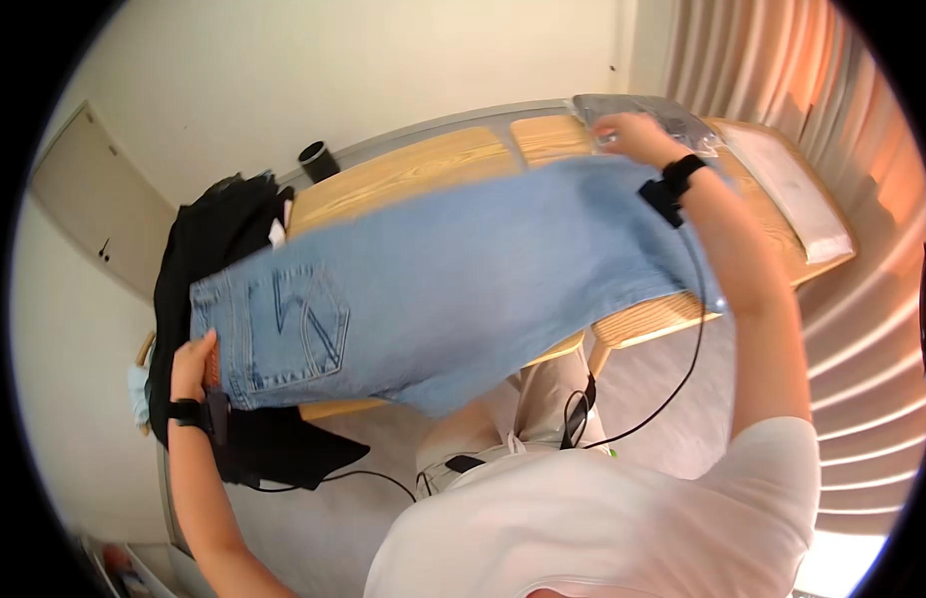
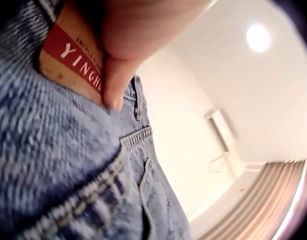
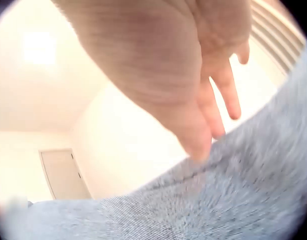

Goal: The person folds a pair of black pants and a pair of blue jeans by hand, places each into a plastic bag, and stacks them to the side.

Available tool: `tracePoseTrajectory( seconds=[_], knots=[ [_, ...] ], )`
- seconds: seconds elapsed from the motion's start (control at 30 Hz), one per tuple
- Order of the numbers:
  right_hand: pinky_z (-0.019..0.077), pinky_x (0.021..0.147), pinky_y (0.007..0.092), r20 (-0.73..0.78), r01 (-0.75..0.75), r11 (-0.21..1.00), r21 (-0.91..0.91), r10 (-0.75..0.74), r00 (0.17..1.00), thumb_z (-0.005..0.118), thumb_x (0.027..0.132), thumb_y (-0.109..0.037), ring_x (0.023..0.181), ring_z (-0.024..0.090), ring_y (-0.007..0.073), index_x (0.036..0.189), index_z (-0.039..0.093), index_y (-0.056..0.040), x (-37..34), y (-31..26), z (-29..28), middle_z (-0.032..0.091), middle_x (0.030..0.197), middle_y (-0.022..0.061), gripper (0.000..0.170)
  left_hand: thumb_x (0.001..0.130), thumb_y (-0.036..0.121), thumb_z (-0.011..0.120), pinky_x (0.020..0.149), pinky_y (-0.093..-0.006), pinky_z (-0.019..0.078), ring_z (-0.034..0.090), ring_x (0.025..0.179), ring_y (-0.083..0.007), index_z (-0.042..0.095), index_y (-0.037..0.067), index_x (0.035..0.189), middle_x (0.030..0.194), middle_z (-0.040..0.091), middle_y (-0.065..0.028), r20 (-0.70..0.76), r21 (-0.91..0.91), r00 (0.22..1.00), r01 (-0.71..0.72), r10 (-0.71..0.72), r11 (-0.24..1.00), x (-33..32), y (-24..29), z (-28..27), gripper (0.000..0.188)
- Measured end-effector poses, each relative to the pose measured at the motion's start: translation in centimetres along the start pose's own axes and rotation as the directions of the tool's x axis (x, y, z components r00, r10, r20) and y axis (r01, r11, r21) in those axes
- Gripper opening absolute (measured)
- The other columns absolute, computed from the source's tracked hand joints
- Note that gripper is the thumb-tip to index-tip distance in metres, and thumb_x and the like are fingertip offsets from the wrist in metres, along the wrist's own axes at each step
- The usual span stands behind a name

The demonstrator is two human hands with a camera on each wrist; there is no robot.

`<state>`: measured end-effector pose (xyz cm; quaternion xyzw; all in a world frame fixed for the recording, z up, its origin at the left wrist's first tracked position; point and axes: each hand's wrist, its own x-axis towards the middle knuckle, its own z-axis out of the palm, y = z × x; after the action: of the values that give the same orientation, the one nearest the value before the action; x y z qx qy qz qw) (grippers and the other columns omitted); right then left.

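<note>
A pair of light blue jeans (image 1: 453,269) stretches across the wooden tables, waistband at the left and legs toward the right. My left hand (image 1: 192,364) grips the waistband beside the brown and red label (image 2: 73,52), with the thumb (image 2: 116,87) pressed over the denim in the left wrist view. The fingers behind it are hidden. Near the far edge of the leg end is my right hand (image 1: 637,138). In the right wrist view its fingers (image 3: 228,95) are spread and fairly straight, and the thumb tip (image 3: 198,150) overlaps the denim edge.
Black clothing (image 1: 209,244) hangs over the left end of the tables. A dark cup-shaped bin (image 1: 318,161) stands behind. At the right lie a grey item in clear plastic (image 1: 662,115) and a flat white package (image 1: 787,189). A black cable (image 1: 682,384) runs from the right wrist.
</note>
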<state>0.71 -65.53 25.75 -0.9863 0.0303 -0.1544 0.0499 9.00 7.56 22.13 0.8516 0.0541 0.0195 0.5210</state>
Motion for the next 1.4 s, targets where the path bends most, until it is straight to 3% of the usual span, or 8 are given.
tracePoseTrajectory(
  seconds=[0.13, 0.33, 0.47, 0.77, 0.87, 1.07, 1.23, 1.4],
  knots=[
    [0.0464, 0.088, 0.0339, 0.109, -0.095, 0.908, 0.409, 0.055, 0.993, 0.065, 0.080, -0.017, 0.102, 0.061, 0.0260, 0.110, 0.062, -0.0033, -2.5, 2.7, 3.4, 0.065, 0.109, 0.0139, 0.033, 0.081, 0.018, 0.067, 0.077, -0.0292, 0.0447, 0.056, 0.089, -0.0184, 0.052, 0.001, 0.126, 0.106, 0.059, -0.0121, -0.172, 0.659, 0.904, -0.191, 0.393, 0.727, 2.2, -4.2, 2.3, 0.050],
    [0.0483, 0.077, 0.0314, 0.139, -0.541, 0.769, 0.341, 0.528, 0.838, 0.068, 0.076, -0.025, 0.087, 0.063, 0.0204, 0.102, 0.065, -0.0009, -10.4, 17.6, 5.5, 0.068, 0.096, 0.0109, 0.036, 0.072, -0.001, 0.063, 0.103, -0.0362, 0.0341, 0.046, 0.121, -0.0300, 0.050, 0.002, 0.125, 0.128, 0.050, -0.0156, 0.346, 0.371, 0.800, -0.596, 0.490, 0.712, -10.5, 0.6, 12.1, 0.055],
    [0.0453, 0.064, 0.0281, 0.391, -0.868, 0.471, 0.156, 0.778, 0.492, 0.071, 0.076, -0.037, 0.071, 0.053, 0.0126, 0.100, 0.062, -0.0050, -12.7, 20.0, 7.8, 0.061, 0.082, 0.0040, 0.040, 0.061, 0.007, 0.076, 0.108, -0.0489, 0.0226, 0.030, 0.133, -0.0347, 0.041, 0.008, 0.133, 0.144, 0.032, -0.0165, 0.684, 0.356, 0.637, -0.718, 0.357, 0.598, -14.9, 0.1, 17.9, 0.081],
    [0.0486, 0.070, 0.0294, 0.443, -0.769, 0.628, 0.123, 0.658, 0.609, 0.073, 0.076, -0.034, 0.080, 0.061, 0.0183, 0.105, 0.061, 0.0035, -12.0, 16.7, 10.5, 0.065, 0.092, 0.0135, 0.048, 0.059, 0.000, 0.072, 0.108, -0.0509, 0.0197, 0.032, 0.131, -0.0324, 0.045, 0.012, 0.131, 0.141, 0.037, -0.0127, 0.604, 0.548, 0.716, -0.692, 0.350, 0.469, -14.8, -3.0, 21.2, 0.078],
    [0.0494, 0.072, 0.0309, 0.417, -0.710, 0.458, 0.535, 0.588, 0.693, 0.071, 0.080, -0.024, 0.084, 0.062, 0.0193, 0.113, 0.059, 0.0054, -14.4, 15.1, 6.6, 0.066, 0.098, 0.0133, 0.046, 0.060, -0.004, 0.064, 0.107, -0.0495, 0.0226, 0.038, 0.126, -0.0315, 0.055, 0.012, 0.123, 0.135, 0.042, -0.0128, 0.566, 0.568, 0.723, -0.690, 0.395, 0.448, -14.9, -2.4, 21.6, 0.065],
    [0.0485, 0.076, 0.0272, 0.310, -0.640, 0.465, 0.611, 0.604, 0.734, 0.064, 0.086, -0.019, 0.084, 0.061, 0.0139, 0.115, 0.058, 0.0048, -22.0, 19.0, 1.1, 0.065, 0.098, 0.0091, 0.038, 0.061, -0.004, 0.063, 0.105, -0.0481, 0.0263, 0.040, 0.124, -0.0306, 0.057, 0.015, 0.122, 0.136, 0.043, -0.0122, 0.704, 0.484, 0.584, -0.811, 0.403, 0.329, -15.8, -0.9, 23.5, 0.065],
    [0.0479, 0.073, 0.0300, 0.287, -0.811, 0.522, 0.264, 0.760, 0.583, 0.072, 0.076, -0.017, 0.079, 0.061, 0.0197, 0.101, 0.062, 0.0017, -25.1, 22.3, 5.4, 0.065, 0.088, 0.0116, 0.033, 0.072, 0.015, 0.071, 0.110, -0.0456, 0.0224, 0.033, 0.133, -0.0314, 0.043, 0.011, 0.136, 0.142, 0.037, -0.0153, 0.838, 0.187, 0.479, -0.702, 0.262, 0.687, -15.3, 3.6, 23.4, 0.070],
    [0.0452, 0.067, 0.0284, 0.205, -0.730, 0.641, 0.237, 0.702, 0.682, 0.078, 0.064, -0.017, 0.074, 0.059, 0.0168, 0.090, 0.062, -0.0005, -23.7, 23.6, 5.3, 0.062, 0.079, 0.0069, 0.034, 0.081, 0.005, 0.062, 0.096, -0.0329, 0.0393, 0.053, 0.113, -0.0231, 0.052, 0.004, 0.125, 0.120, 0.058, -0.0122, 0.625, 0.250, 0.702, -0.596, 0.343, 0.763, -10.1, 8.8, 21.9, 0.046]
  ],
)
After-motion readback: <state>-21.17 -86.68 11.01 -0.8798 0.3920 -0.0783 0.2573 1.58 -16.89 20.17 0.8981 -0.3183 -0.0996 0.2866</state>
